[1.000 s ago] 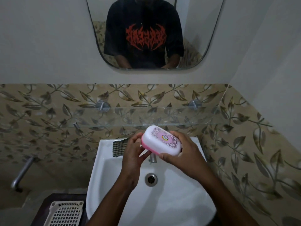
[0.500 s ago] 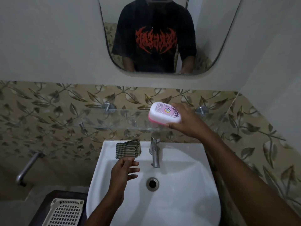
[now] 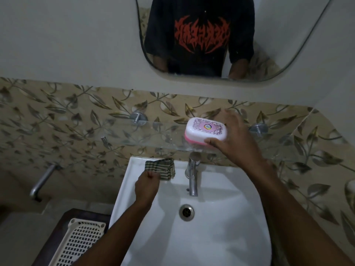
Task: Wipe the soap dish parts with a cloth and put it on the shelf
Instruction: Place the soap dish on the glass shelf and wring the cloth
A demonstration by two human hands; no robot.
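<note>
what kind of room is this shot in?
Most likely a small home bathroom: a white wash basin with a tap, a wall mirror above it, and a soap dish at a glass shelf.

Soap dish [image 3: 206,131] lid: a small round logo [image 3: 207,126] sits in the middle of a pink panel with curling ornament. The short word inside it is too small and blurred to read.
T-shirt [image 3: 199,60] chest: a band of red, spiky lettering [image 3: 201,35], seen reversed in the mirror [image 3: 288,35]. No single letter can be made out.
Readable text: none that can be read with certainty.
</note>
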